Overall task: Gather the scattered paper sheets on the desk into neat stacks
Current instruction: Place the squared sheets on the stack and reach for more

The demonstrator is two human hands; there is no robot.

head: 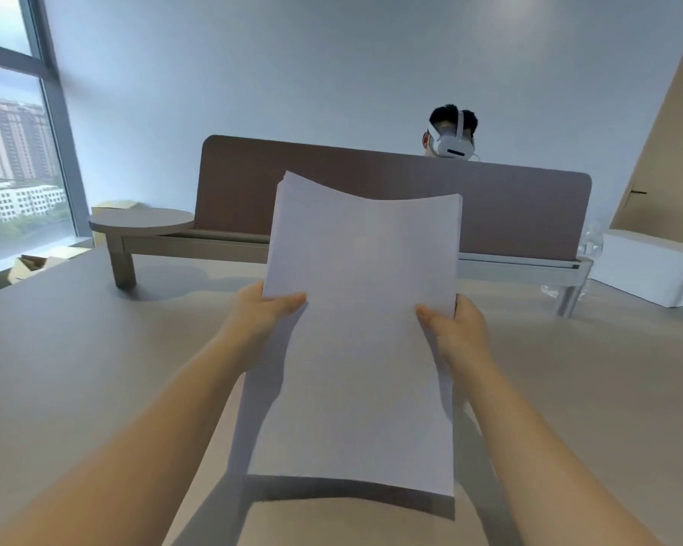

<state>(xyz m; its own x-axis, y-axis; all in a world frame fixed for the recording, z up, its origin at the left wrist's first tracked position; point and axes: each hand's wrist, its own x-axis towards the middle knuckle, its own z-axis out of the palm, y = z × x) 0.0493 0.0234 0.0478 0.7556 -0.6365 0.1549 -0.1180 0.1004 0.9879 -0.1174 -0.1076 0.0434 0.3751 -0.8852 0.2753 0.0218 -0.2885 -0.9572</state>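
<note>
— What have you got hold of?

— A stack of paper sheets (361, 329), lifted clear of the desk (95, 368). My left hand (263, 313) grips its edge at nine o'clock, thumb on top, and my right hand (452, 323) clamps the edge at three o'clock the same way. The near end sags toward me at six.

— Which step is that?

— Squaring up, I judge. The far corners at twelve fan slightly, so the sheets aren't flush yet.

— And next?

— Probably stand the bundle on edge, tap it on the desk, then lay it down flat. I see no loose sheets elsewhere.

— What's beyond?

— At twelve a brown divider panel (371, 191); behind it, a person wearing a white headset (452, 145).
</note>
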